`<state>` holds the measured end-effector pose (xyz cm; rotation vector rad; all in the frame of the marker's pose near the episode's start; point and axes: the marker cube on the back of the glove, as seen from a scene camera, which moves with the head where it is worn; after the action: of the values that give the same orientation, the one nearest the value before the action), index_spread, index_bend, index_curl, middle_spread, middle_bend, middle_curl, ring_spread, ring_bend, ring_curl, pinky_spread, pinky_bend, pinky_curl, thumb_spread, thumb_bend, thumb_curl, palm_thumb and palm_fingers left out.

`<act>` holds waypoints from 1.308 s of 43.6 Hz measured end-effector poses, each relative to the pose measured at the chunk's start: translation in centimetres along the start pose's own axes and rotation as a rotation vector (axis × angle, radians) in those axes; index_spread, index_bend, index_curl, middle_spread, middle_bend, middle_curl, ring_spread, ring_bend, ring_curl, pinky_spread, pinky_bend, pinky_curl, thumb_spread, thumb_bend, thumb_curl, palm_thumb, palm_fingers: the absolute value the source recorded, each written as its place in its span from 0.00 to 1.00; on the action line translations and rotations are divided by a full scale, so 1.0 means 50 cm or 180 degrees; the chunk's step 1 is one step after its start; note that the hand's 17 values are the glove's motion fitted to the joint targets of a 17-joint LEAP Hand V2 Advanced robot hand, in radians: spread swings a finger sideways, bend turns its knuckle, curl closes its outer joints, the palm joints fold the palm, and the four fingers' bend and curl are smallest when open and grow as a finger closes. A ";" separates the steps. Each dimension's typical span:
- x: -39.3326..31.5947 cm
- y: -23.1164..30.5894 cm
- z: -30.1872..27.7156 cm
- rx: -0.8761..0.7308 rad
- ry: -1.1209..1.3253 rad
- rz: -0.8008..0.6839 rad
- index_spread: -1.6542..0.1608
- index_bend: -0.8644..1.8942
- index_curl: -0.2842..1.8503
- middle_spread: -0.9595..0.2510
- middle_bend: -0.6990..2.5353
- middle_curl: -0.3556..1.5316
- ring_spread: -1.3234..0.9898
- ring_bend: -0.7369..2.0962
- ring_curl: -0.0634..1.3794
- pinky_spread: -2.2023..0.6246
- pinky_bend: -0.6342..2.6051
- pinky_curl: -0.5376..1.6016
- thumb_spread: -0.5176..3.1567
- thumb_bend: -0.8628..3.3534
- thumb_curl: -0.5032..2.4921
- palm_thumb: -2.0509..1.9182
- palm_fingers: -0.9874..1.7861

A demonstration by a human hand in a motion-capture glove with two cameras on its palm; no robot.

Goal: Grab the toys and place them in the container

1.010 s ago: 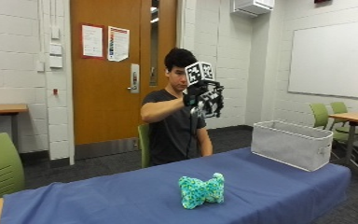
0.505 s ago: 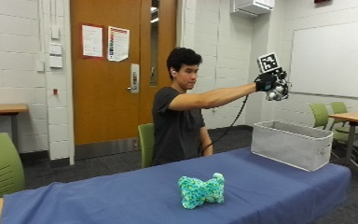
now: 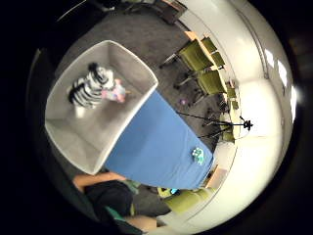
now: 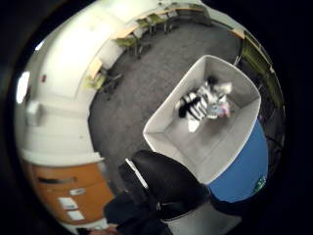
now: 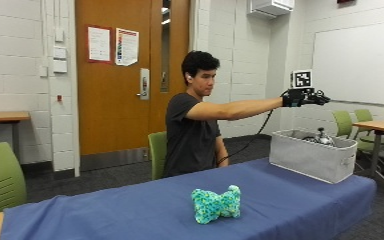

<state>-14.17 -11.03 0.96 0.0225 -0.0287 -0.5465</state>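
- While you sit behind the table point(image 5: 298, 210) with your arm stretched out level, your hand point(image 5: 304, 97) hangs in the air above the bin point(image 5: 310, 157), touching nothing.
- Your fingers point away from you, over the bin, and look straightened and empty; no toy sits in them in the outside view, and neither palm view shows anything against the palm.
- The zebra point(image 3: 93, 88) is down inside the bin, well below your fingers and apart from them.
- It is in the half of the bin farther from the blue cloth, with bare floor of the bin between it and the near wall.
- Its striped body runs roughly along the bin's long side; a pink patch shows at one end and a dark part at the other, but which end is the head you cannot tell from these views.
- In the outside view only a small striped bit of it pokes above the rim.
- The bin stands at the end of the table, on the blue cloth, its long side across the table's width.
- The teal toy point(image 5: 216, 203) stands on the cloth near the front edge, well apart from the bin and far from your hand.
- Its long axis runs along the table, with a lobed end at each side.
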 end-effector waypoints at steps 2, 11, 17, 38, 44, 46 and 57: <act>0.019 0.009 -0.006 0.0014 0.0031 0.0046 0.73 0.31 0.53 0.65 0.32 0.46 0.45 0.40 0.25 0.74 0.49 0.44 0.40 0.17 0.37 0.48 0.24; -0.057 0.038 -0.064 0.0126 -0.0068 0.0590 0.75 0.33 0.44 0.70 0.30 0.44 0.46 0.38 0.22 0.76 0.47 0.42 0.40 0.17 0.32 0.47 0.29; 0.093 0.133 -0.095 0.0222 0.0334 0.0588 0.76 0.34 0.40 0.71 0.29 0.43 0.46 0.37 0.22 0.76 0.45 0.41 0.40 0.18 0.29 0.48 0.30; 0.628 0.520 -0.013 0.0046 0.0607 0.2020 0.76 0.37 0.34 0.71 0.29 0.42 0.45 0.35 0.23 0.77 0.40 0.40 0.40 0.18 0.24 0.48 0.34; 0.713 0.581 0.081 -0.0023 0.0573 0.2225 0.75 0.37 0.34 0.70 0.28 0.42 0.45 0.34 0.23 0.77 0.39 0.40 0.40 0.18 0.24 0.48 0.34; 0.738 0.598 0.114 -0.0043 0.0507 0.2309 0.75 0.37 0.34 0.70 0.28 0.42 0.45 0.33 0.23 0.77 0.39 0.40 0.40 0.18 0.24 0.48 0.34; 0.836 0.665 0.285 -0.0090 0.0285 0.2581 0.75 0.37 0.33 0.69 0.28 0.42 0.44 0.32 0.23 0.77 0.38 0.40 0.40 0.18 0.23 0.48 0.34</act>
<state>38.33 -4.59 17.06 0.0063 0.0567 0.2651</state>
